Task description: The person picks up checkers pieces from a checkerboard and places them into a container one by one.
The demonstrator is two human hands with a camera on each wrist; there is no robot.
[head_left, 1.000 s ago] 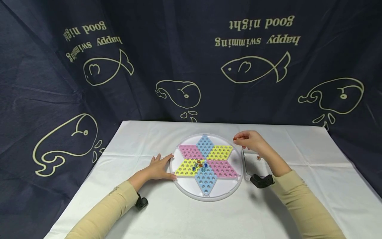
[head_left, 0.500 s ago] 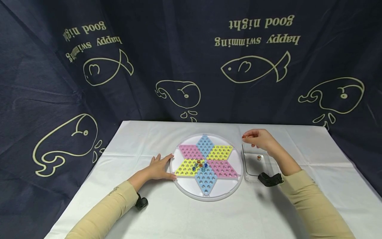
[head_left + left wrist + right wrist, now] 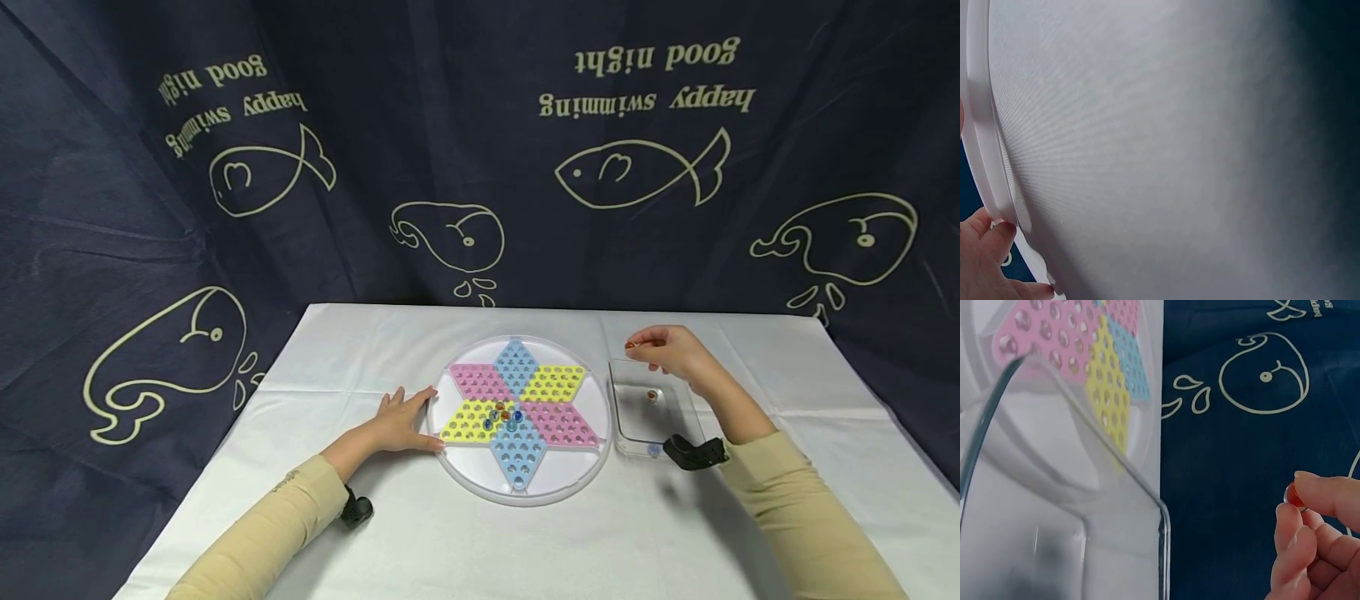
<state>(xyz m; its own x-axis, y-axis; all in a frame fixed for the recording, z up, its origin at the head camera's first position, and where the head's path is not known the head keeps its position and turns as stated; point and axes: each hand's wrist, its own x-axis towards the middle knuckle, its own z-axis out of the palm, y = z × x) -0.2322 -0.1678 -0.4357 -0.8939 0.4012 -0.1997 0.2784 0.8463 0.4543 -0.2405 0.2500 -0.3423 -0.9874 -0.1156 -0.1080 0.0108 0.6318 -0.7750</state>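
Note:
My right hand (image 3: 673, 352) pinches a small red-orange marble (image 3: 1295, 496) between thumb and fingertips. It is raised over the far end of a clear plastic box (image 3: 613, 408). A brown-and-white marble (image 3: 652, 396) lies in the box, and a bluish marble (image 3: 654, 450) shows by its near side. My left hand (image 3: 397, 423) rests with spread fingers at the left rim of a round white Chinese checkers board (image 3: 461, 471), thumb and index finger touching it. Red-brown and blue marbles (image 3: 517, 416) cluster near the board's centre.
A white cloth (image 3: 570, 542) covers the table. Behind it hangs a dark blue curtain (image 3: 480, 125) with fish and whale drawings. The box stands just right of the board, with its near right corner partly behind my black wrist strap (image 3: 693, 454).
My right hand has moved right, from beside the board's upper right rim to over the box's far end, still pinching the red-orange marble. More of the box shows. My left hand stays put.

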